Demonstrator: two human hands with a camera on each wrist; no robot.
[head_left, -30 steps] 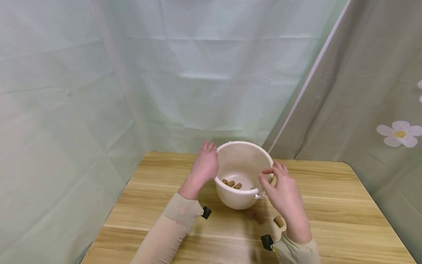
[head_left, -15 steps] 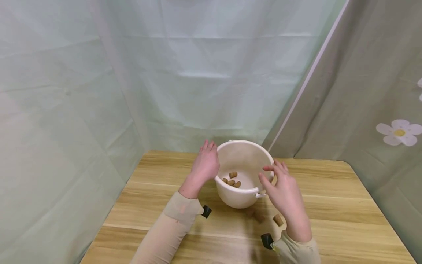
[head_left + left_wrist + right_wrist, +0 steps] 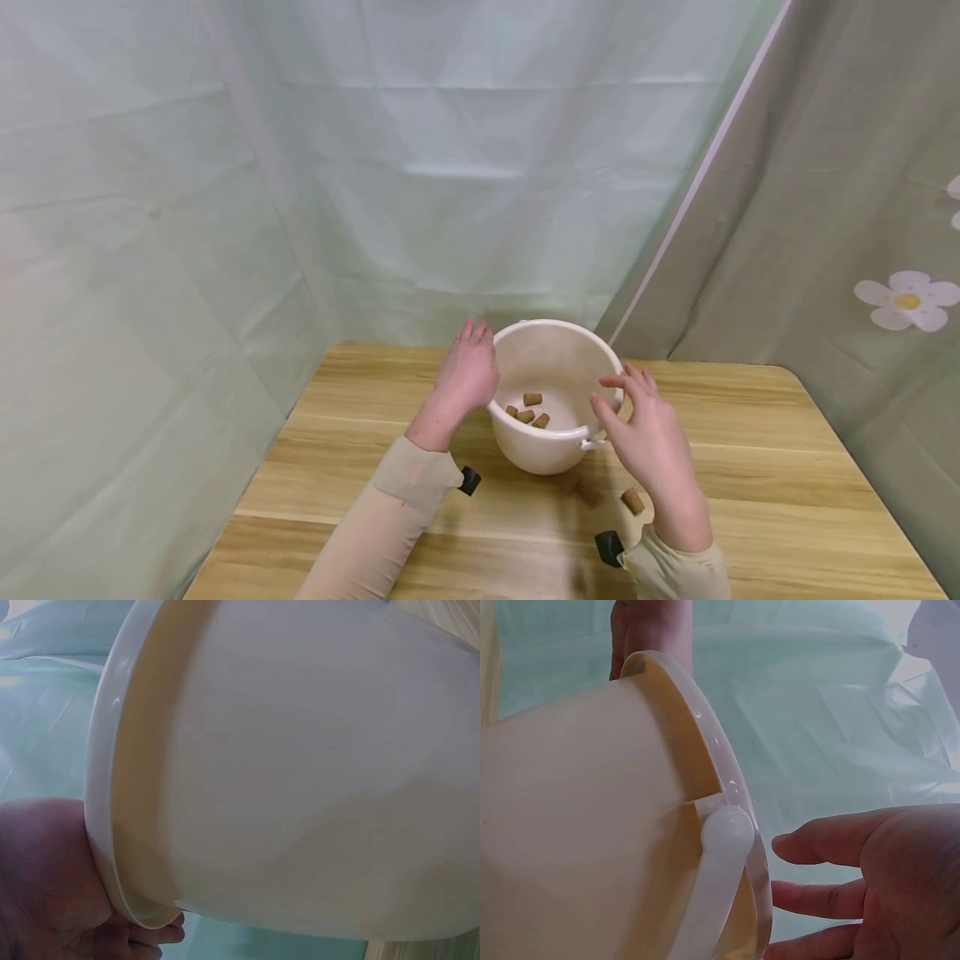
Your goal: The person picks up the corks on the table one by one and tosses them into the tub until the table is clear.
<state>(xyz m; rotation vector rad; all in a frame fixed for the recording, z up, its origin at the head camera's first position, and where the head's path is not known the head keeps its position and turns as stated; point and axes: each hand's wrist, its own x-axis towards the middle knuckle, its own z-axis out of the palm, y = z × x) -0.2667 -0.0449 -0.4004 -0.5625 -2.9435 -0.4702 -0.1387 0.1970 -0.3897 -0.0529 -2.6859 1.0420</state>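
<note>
A white bucket point(image 3: 536, 450) stands on the table, tilted slightly toward me in the head view. Several brown corks point(image 3: 526, 415) lie on its bottom. My left hand point(image 3: 469, 371) grips the rim at the left; in the left wrist view its fingertips point(image 3: 166, 941) show past the rim, while its thumb is hidden. At the bucket's right rim is my right hand point(image 3: 649, 433), with thumb and fingers apart and nothing between them. In the right wrist view, the bucket's white handle point(image 3: 720, 859) hangs from its pivot. One cork point(image 3: 633, 501) lies on the table beside my right wrist.
The wooden table point(image 3: 360, 492) reaches back to pale green curtains point(image 3: 480, 167), with a grey flowered curtain point(image 3: 795, 208) at the right. Blurred brown patches point(image 3: 585, 490) show in front of the bucket; I cannot tell what they are. Black wrist cameras point(image 3: 609, 548) jut from both sleeves.
Since a second ago one more cork has appeared on the bucket's bottom, and it has shifted slightly to the right over the last half second. Both hands stay in place.
</note>
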